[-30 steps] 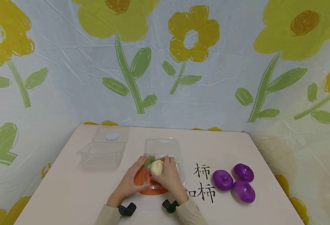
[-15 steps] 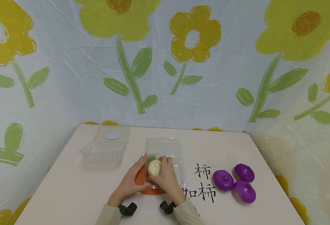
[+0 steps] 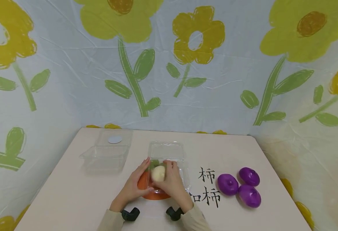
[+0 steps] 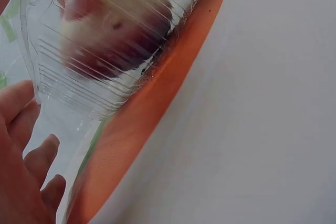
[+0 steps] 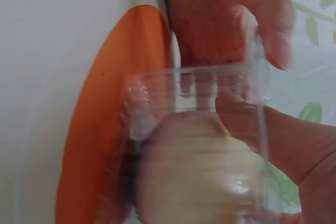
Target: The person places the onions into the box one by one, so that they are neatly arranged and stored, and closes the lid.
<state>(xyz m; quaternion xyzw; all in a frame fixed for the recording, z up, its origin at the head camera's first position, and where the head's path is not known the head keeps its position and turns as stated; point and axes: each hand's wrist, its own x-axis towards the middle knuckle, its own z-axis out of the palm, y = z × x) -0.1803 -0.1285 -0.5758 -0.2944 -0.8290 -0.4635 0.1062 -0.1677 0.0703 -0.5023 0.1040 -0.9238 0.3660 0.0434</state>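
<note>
In the head view my right hand (image 3: 172, 181) grips a round cream vegetable (image 3: 158, 174), purplish low on one side; its exact kind is unclear. It is in the base of an open clear plastic clamshell box (image 3: 166, 150). The left wrist view shows the vegetable (image 4: 118, 30) through the ribbed plastic wall. My left hand (image 3: 135, 184) lies along the box's left side, thumb and fingers spread and fairly straight. In the right wrist view the vegetable (image 5: 194, 171) is blurred behind the plastic, with my right thumb (image 5: 273, 129) over it.
A second open clear clamshell box (image 3: 106, 157) stands at the back left. Three purple onion-like vegetables (image 3: 228, 184) sit together on the right. Beneath the near box, the pale table (image 3: 70, 199) bears a printed orange fruit (image 3: 157, 195) and black characters (image 3: 210, 196).
The cream vegetable has turned in my right hand; its nub, facing up before, no longer shows. It shifted slightly left, then little. My left hand has stayed by the box.
</note>
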